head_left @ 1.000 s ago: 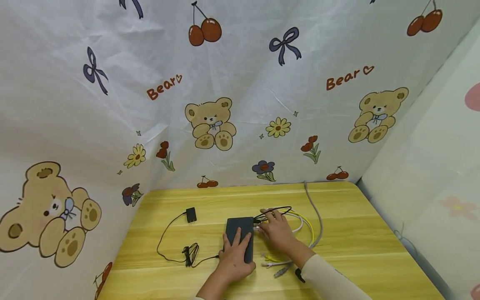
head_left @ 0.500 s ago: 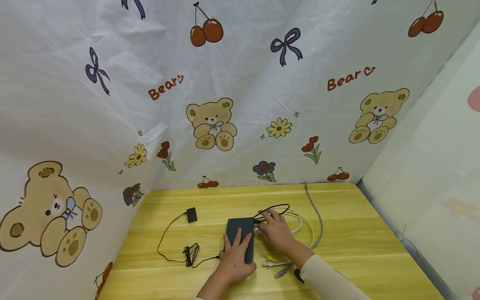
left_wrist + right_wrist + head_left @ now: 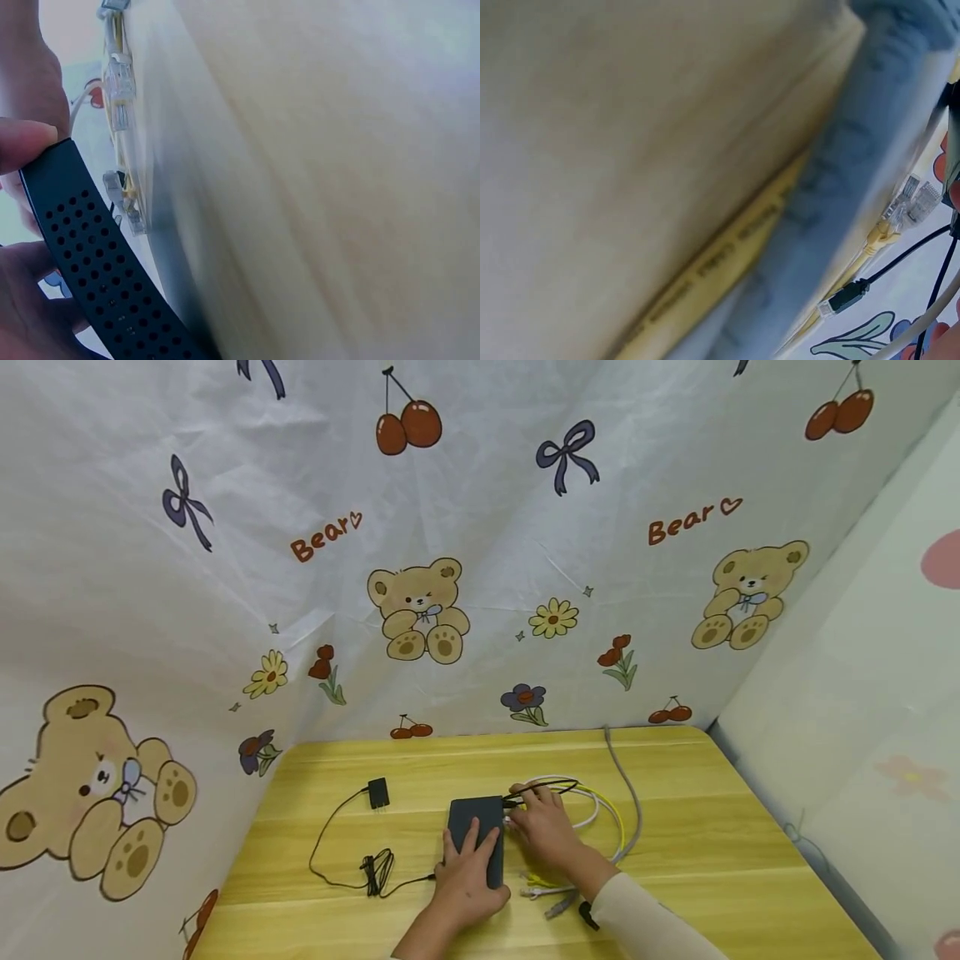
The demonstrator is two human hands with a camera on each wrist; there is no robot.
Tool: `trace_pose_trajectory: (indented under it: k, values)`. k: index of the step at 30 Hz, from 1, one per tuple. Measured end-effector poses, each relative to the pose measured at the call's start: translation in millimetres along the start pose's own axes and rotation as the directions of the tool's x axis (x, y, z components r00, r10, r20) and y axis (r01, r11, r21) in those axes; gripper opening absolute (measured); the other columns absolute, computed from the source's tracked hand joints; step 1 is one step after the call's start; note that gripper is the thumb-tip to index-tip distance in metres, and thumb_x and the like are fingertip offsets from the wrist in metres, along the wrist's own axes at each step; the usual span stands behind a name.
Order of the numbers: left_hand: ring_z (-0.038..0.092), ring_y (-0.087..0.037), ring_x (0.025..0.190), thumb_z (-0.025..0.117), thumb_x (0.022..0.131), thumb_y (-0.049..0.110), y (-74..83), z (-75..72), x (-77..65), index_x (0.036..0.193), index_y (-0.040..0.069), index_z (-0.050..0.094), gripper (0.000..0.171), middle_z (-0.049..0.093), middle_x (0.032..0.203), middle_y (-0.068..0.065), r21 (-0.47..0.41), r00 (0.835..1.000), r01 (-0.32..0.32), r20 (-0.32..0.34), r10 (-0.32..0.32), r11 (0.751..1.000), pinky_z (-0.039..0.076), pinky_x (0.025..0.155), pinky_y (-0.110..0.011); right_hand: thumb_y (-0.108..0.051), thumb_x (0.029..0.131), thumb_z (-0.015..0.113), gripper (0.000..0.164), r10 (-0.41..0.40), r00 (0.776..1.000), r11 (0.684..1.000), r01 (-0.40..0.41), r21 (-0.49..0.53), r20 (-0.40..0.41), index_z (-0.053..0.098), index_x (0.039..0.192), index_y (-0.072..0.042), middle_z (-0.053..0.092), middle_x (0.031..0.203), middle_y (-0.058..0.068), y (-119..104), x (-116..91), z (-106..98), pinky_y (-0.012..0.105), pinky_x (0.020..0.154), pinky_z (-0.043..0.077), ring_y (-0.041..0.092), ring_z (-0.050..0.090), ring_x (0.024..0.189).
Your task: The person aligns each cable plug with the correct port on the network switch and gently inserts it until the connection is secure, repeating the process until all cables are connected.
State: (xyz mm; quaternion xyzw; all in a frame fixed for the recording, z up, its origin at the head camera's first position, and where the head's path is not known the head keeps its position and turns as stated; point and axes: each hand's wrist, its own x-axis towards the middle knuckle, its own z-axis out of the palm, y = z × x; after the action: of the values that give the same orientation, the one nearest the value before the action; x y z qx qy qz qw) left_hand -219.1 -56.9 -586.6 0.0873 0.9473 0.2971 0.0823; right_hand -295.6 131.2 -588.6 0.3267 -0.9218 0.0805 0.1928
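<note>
A flat dark box lies on the table; its side with rows of small vent holes shows in the left wrist view. My left hand presses on its top with fingers spread straight, the thumb at the near right corner. Beside the box's right edge, my right hand pinches the end of a white network cable, its plug right at the box's edge. A black cable runs from the far right corner past my right fingers. My right fingers are mostly outside the right wrist view.
A black power adapter lies at left, its bundled cord leading to the box's left side. Yellow and grey network cables loop at right. Several loose plugs lie near my right forearm, with a black plug.
My right hand has edged slightly left with the white cable's plug, closer to the box. The black cable's loop has dropped a little. My left hand has stayed in place.
</note>
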Motion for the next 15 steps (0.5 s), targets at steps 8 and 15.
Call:
trace_pose_trajectory:
  k: [8,15]
  values:
    - [0.006,-0.068,0.139,0.073,0.077,0.041,4.8,-0.2,0.2,0.153,0.028,0.043,0.083,0.023,0.164,-0.015,0.012,1.0,0.003,-0.015,-0.003,1.0,0.029,0.083,-0.085,-0.029,0.095,0.068,0.014,0.027,1.0,1.0,-0.027,0.013,0.011,0.078,0.1,-0.019,0.055,0.131,0.011,-3.6,1.5,0.5,0.05,0.09,0.039,0.033,0.046,0.117]
    - [0.006,-0.069,0.138,0.074,0.075,0.039,3.7,-0.4,-2.7,0.151,0.026,0.047,0.081,0.025,0.162,-0.018,0.019,1.0,-0.01,-0.02,0.01,1.0,0.029,0.082,-0.085,-0.025,0.097,0.065,0.016,0.028,0.998,0.997,-0.031,0.066,0.051,0.077,0.106,-0.018,0.054,0.13,0.007,-9.5,0.6,-0.6,0.052,0.092,0.038,0.033,0.045,0.122]
